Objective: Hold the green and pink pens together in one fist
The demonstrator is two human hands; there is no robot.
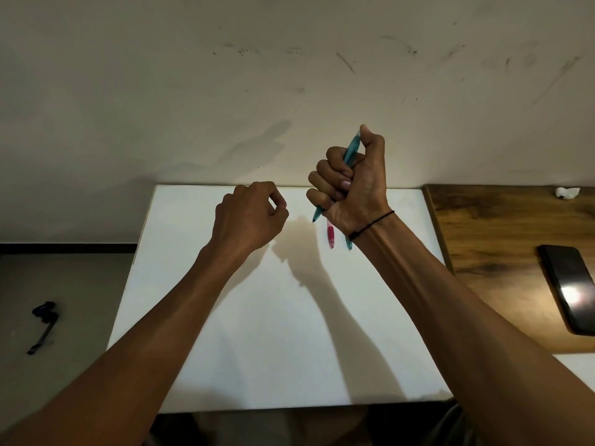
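**Teal pen held in a fist above the white counter**

Forearms reach in from the near edge, over the white counter point(273, 317). Raised above its far half, the right hand point(352, 185) grips a teal pen point(351, 149) in a fist: the fingers point(325, 175) curl tight round the barrel, the thumb presses on its upper end, and the tip pokes out below the little finger, pointing down at the counter. Left of that pen, the left hand point(251, 214) hovers with its fingers loosely curled and holding nothing that I can see.

On the counter below the right hand lie a pink pen point(330, 236) and, just beside it, part of a second teal one point(348, 244), mostly hidden by the wrist.

Judging from the grip, the barrel could slide through the fist if the fingers loosen, and drop tip-first onto the counter. A lowered wrist could also knock the two pens lying under it. Right of the white counter, a dark phone point(568, 284) rests on a wooden top point(502, 236).
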